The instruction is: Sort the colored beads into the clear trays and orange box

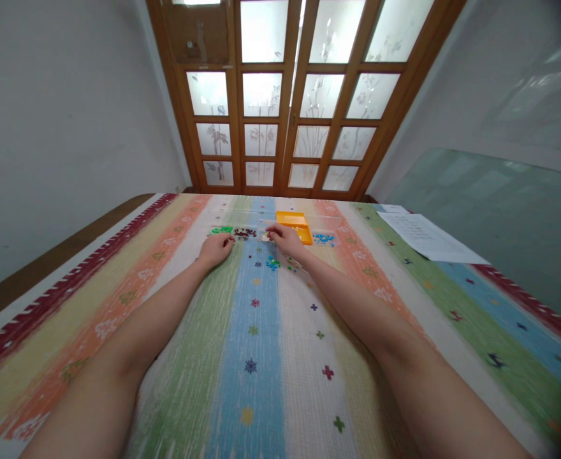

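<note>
My left hand rests at the near edge of a clear box with small green pieces, its fingers curled together; anything between the fingertips is too small to see. Dark red-brown pieces fill the compartment just to its right. My right hand is over the boxes, thumb and fingers pinched near some whitish pieces; what they hold, if anything, I cannot make out. Behind and beside that hand stands an open orange box, partly covered by it. Further right, small blue pieces lie in a clear box.
Loose blue and green pieces lie on the striped tablecloth between my forearms. Printed paper sheets are at the right side of the table. Wooden doors with glass panes stand beyond the far edge.
</note>
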Tool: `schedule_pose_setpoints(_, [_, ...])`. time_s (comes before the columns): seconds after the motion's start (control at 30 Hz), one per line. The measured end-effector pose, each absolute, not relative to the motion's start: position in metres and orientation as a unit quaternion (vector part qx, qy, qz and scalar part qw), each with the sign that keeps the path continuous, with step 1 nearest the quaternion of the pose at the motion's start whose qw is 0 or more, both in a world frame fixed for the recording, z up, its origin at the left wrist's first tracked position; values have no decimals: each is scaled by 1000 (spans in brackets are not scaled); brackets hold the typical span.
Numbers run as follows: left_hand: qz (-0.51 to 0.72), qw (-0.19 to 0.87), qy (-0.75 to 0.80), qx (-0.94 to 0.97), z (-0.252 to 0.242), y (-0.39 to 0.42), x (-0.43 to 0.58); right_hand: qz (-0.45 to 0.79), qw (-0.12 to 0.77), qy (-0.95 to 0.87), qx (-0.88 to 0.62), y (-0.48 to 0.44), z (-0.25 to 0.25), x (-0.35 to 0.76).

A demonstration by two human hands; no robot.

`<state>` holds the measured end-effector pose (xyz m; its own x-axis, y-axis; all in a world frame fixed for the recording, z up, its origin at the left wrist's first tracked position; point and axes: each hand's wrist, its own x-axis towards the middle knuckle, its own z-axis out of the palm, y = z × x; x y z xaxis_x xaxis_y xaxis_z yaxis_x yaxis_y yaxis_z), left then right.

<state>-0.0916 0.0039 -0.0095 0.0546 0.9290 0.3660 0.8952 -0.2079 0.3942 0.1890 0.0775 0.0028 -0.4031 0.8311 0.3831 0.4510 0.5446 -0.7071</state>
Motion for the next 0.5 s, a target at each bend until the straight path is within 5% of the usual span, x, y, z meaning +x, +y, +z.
schedule_pose_setpoints(0.5, [225,12,457,860,5,-25,-27,191,392,-800,-412,69,-18,230])
